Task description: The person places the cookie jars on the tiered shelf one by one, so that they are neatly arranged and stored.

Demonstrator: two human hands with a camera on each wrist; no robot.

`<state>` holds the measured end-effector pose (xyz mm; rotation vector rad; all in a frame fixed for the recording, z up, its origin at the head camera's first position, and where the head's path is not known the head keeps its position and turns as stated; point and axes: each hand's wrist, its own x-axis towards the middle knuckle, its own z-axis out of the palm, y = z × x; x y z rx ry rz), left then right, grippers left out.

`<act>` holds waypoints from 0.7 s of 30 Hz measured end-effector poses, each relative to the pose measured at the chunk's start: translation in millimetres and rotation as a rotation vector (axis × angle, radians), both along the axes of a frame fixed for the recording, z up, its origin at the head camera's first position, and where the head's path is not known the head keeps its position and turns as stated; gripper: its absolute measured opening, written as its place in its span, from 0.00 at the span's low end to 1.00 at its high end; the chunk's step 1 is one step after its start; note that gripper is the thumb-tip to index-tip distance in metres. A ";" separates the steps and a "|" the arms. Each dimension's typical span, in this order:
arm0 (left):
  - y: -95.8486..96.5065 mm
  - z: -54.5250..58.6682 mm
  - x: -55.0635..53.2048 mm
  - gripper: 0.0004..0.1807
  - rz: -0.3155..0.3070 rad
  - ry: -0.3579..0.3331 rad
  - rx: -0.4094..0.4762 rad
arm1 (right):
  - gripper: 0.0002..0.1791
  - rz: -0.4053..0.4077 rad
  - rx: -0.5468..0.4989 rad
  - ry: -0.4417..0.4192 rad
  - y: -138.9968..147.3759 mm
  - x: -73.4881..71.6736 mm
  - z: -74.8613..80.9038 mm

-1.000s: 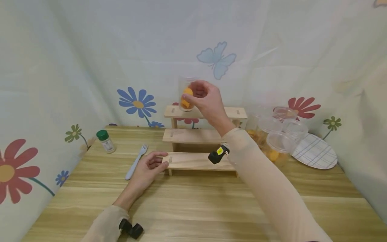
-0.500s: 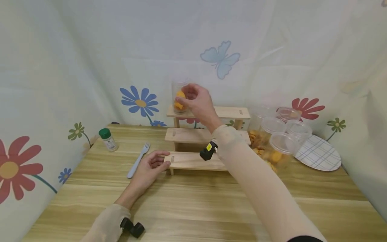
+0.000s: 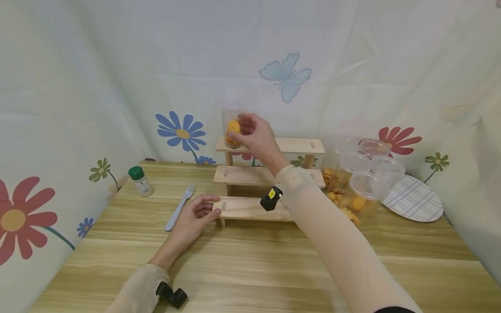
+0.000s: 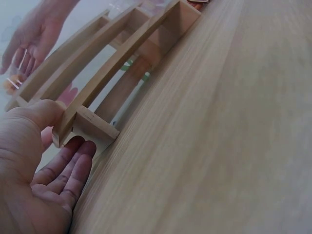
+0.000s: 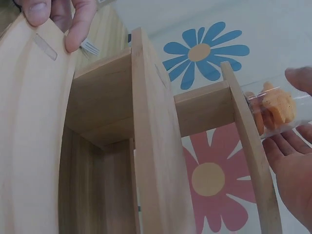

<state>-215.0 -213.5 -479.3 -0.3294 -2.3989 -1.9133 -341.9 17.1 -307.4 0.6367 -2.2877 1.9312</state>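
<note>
My right hand (image 3: 258, 137) is at the clear jar (image 3: 230, 124), which stands upright at the left end of the top shelf (image 3: 295, 145) of the wooden stand. My thumb and fingers are parted on either side of the jar; I cannot tell whether they pinch it or only touch it. With my left hand (image 3: 192, 221) I pinch the left end of the lowest shelf (image 3: 242, 208) between thumb and forefinger.

The left wrist view adds what the head view hides: my other fingers (image 4: 80, 165) bend loosely below that shelf. There the jar is only a blurred patch of orange, while the right wrist view shows the orange snacks (image 5: 278, 105) inside clearly, with the jar's base against the board.

Only the head view takes in the whole tabletop (image 3: 250, 261): a green-capped bottle (image 3: 141, 181) near its back left corner, a fork (image 3: 180, 208) lying left of the stand, more clear jars (image 3: 368, 187) grouped right of it, and a checked plate (image 3: 415, 200) near the back right corner.
</note>
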 end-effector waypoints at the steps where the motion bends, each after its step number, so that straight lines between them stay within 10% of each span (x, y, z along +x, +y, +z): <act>1: -0.2 0.2 0.3 0.20 -0.002 0.001 0.001 | 0.37 0.001 -0.004 0.000 0.5 0.0 -1.0; 21: -1.1 -1.4 0.2 0.20 0.002 0.001 -0.001 | 0.46 -0.024 -0.188 0.116 33.8 34.0 -2.9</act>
